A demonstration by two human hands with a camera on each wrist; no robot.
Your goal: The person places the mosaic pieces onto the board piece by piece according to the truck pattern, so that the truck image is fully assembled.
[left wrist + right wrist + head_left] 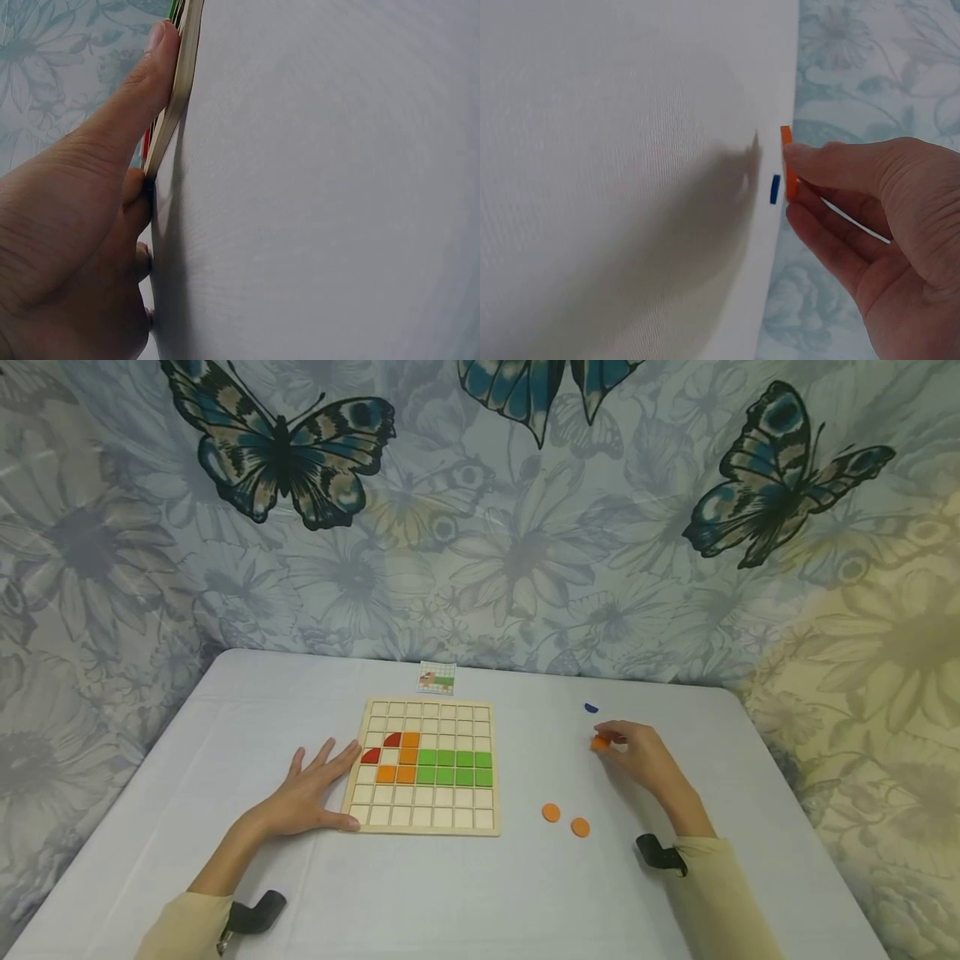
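Note:
A wooden grid board (pixel 426 767) lies in the middle of the white table (pixel 187 752), with green, orange and red tiles set in its cells. My left hand (pixel 315 785) lies flat at the board's left edge, its thumb (pixel 131 97) pressed along the board's rim (pixel 182 71). To the right of the board my right hand (pixel 637 752) pinches a small orange piece (pixel 600 743) between thumb and fingers, lifted a little off the table; that orange piece (pixel 787 161) shows edge-on in the right wrist view. A small blue piece (pixel 591 707) lies just beyond it, seen also as the blue piece (pixel 775 188).
Two orange round discs (pixel 566 819) lie on the table right of the board's near corner. A small pattern card (pixel 437 677) stands at the table's far edge. A butterfly-and-flower cloth (pixel 480 527) hangs behind the table.

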